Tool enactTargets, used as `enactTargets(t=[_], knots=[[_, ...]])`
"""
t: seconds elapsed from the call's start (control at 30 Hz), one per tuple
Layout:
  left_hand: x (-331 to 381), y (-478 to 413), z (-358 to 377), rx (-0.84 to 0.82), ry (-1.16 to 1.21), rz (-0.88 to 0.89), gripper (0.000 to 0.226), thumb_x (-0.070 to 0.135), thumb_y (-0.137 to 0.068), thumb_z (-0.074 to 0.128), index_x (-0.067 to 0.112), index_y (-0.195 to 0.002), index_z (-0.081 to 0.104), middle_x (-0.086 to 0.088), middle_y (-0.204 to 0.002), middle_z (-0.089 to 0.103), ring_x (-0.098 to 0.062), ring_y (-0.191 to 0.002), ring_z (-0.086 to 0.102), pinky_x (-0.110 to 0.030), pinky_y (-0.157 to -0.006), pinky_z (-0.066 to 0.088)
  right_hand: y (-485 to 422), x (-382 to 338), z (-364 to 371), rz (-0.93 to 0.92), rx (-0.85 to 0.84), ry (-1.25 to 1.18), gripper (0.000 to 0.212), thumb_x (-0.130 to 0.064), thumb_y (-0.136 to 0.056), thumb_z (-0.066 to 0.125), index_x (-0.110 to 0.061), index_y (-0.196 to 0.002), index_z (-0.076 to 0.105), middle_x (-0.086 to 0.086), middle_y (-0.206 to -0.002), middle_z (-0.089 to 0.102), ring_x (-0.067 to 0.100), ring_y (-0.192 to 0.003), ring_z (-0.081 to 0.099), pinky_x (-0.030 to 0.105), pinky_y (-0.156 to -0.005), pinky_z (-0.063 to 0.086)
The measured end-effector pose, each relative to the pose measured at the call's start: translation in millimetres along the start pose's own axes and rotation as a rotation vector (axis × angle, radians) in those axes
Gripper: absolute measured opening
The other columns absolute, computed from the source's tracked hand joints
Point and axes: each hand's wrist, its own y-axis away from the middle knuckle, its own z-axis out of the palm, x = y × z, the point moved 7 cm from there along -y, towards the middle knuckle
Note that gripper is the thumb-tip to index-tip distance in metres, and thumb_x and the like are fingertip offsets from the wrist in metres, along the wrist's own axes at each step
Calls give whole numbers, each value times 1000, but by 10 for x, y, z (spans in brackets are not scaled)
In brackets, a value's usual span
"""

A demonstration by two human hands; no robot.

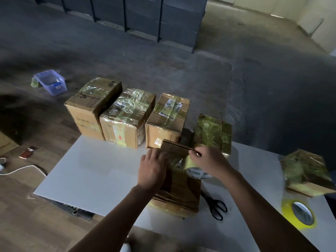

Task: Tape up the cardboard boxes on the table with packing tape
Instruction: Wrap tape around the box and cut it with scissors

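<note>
Cardboard box (179, 191) shut, right hand (209, 160) pinching tape (197, 172)

The tape roll (198, 173) reads "MADE IN CHINA" round its core; print on the boxes (125, 117) is too blurred.

Left forearm (112, 215) bare; right forearm (254, 195) bare

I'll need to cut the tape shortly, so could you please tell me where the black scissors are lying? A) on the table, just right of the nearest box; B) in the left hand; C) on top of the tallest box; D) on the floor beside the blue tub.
A: the scissors lie on the white table, just right of the nearest box.
</note>
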Motion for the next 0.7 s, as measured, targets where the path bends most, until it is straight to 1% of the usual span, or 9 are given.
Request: enactTargets(t=[0.07, 0.1, 0.13, 0.17, 0.23, 0.3, 0.37, 0.5, 0.7], knots=[[158, 127, 136, -154, 25, 128, 50, 40, -97, 40, 17, -141, 46, -4, -145, 46, -25, -135, 40, -37, -111, 31, 6, -3, 11, 4, 5, 22, 46, -38, -95, 47, -13, -57, 43, 0, -50, 37, 14, -46, 36, 28, -49, 27], [206, 205, 232, -251, -11, 162, 63, 51, -97, 29, 18, -150, 29, -2, -157, 27, -23, -146, 22, -36, -119, 15, 10, -12, 16, 5, 8, 38, 46, -39, -95, 46, -12, -59, 45, 1, -52, 39, 15, -47, 38, 29, -49, 28], [218, 268, 317, -326, -68, 180, 74, 60, -94, 19, 18, -154, 11, -1, -160, 6, -20, -149, 3, -35, -120, 0, 15, -26, 11, 0, 15, 43, 46, -40, -95, 46, -11, -59, 47, 1, -52, 41, 15, -48, 39, 29, -49, 29], [207, 303, 373, -372, -122, 189, 80, 66, -92, 13, 17, -154, -2, -1, -158, -9, -17, -148, -11, -35, -119, -9, 23, -25, -1, -8, 26, 27, 46, -41, -94, 46, -11, -60, 49, 1, -52, 42, 14, -47, 39, 29, -49, 29], [176, 297, 412, -410, -189, 201, 87, 72, -89, 7, 16, -152, -13, -1, -156, -19, -15, -146, -21, -35, -119, -13, 54, 35, -25, -18, 32, -83, 45, -43, -94, 48, -11, -64, 53, 0, -53, 46, 12, -46, 40, 28, -49, 31], [182, 286, 428, -436, -215, 206, 88, 73, -88, 6, 16, -152, -14, -2, -157, -19, -16, -145, -22, -36, -119, -12, 118, 144, -10, -5, -22, -243, 41, -45, -94, 51, -14, -68, 57, -5, -54, 49, 7, -46, 43, 27, -49, 33], [206, 275, 433, -428, -221, 202, 88, 72, -88, 6, 15, -152, -13, -3, -158, -18, -16, -146, -22, -36, -119, -12, 157, 227, -36, 11, -22, -292, 40, -46, -93, 52, -19, -64, 55, -8, -53, 47, 5, -45, 41, 27, -50, 33], [199, 267, 423, -470, -255, 196, 89, 72, -88, 7, 15, -153, -10, -4, -156, -20, -18, -145, -22, -36, -119, -13, 155, 246, -148, -25, 83, -36, 47, -39, -93, 53, -20, -52, 41, -7, -45, 38, 7, -41, 35, 24, -45, 25], [432, 347, 512, -513, -271, 253, 86, 68, -89, 4, 11, -153, -5, -10, -159, -12, -23, -145, -19, -46, -119, -11, 142, 176, -138, -26, 107, 62, 50, -37, -93, 49, -18, -49, 34, -5, -44, 34, 11, -42, 34, 26, -45, 23]])
